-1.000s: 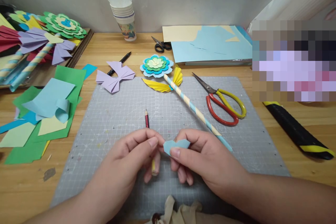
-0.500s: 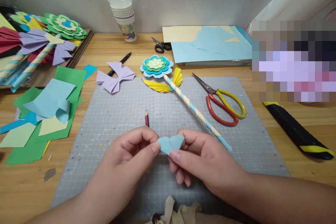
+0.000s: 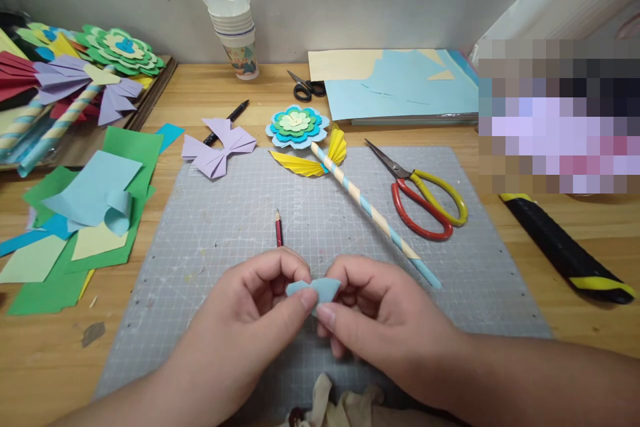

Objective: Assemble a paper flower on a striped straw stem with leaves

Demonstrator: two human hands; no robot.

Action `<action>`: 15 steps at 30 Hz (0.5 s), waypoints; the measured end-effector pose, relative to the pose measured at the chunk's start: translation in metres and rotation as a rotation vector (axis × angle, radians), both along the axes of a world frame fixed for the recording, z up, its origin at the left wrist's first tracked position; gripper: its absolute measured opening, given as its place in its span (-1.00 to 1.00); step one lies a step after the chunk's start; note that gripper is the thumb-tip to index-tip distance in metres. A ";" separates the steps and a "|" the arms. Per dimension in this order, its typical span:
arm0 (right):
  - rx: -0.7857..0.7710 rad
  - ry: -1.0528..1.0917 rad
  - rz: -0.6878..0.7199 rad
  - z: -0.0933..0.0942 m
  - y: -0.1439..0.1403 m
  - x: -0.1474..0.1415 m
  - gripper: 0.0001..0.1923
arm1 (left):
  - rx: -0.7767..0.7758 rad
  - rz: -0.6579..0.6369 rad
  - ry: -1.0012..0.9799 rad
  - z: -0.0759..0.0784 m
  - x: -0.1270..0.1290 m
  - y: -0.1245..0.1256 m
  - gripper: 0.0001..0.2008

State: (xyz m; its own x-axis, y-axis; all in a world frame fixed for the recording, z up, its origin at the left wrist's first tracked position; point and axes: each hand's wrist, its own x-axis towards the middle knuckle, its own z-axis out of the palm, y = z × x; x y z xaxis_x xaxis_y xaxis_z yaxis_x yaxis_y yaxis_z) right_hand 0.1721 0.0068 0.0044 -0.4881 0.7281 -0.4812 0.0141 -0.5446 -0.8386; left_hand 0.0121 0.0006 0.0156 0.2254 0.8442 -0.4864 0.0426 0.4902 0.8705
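Note:
A small light-blue folded paper piece (image 3: 326,289) is pinched between both hands above the cutting mat (image 3: 200,220). My left hand (image 3: 260,307) is closed on its left part, thumb on top. My right hand (image 3: 375,307) grips the lower right edge with thumb and fingers. The fingers hide part of the paper. Just beyond my left hand lies a pencil (image 3: 279,228). Farther off rest a layered paper flower (image 3: 297,125), a striped paper stick (image 3: 373,210) with yellow pleated paper leaves (image 3: 306,165), and a purple paper bow (image 3: 220,148).
Scissors with red and yellow handles (image 3: 425,197) lie right of the stick. Small black scissors (image 3: 306,89), a black pen (image 3: 235,113) and a paper cup (image 3: 241,57) stand or lie behind. Coloured paper scraps (image 3: 120,147) cover the left; a black-yellow rolled object (image 3: 560,247) lies right.
The blue paper has moved slightly down towards me and tipped. My left thumb has slid further over its middle. My right hand is still gripping it.

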 end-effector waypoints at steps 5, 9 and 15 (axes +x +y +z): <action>0.030 0.024 -0.099 0.000 0.002 0.003 -0.82 | 0.037 0.026 0.161 0.002 -0.003 0.004 -0.84; 0.005 0.035 -0.092 0.000 0.004 0.003 -0.82 | 0.028 0.020 0.151 0.002 -0.002 0.003 -0.84; -0.034 0.059 -0.105 0.001 0.006 0.003 -0.83 | 0.028 -0.005 0.133 -0.002 -0.003 0.001 -0.82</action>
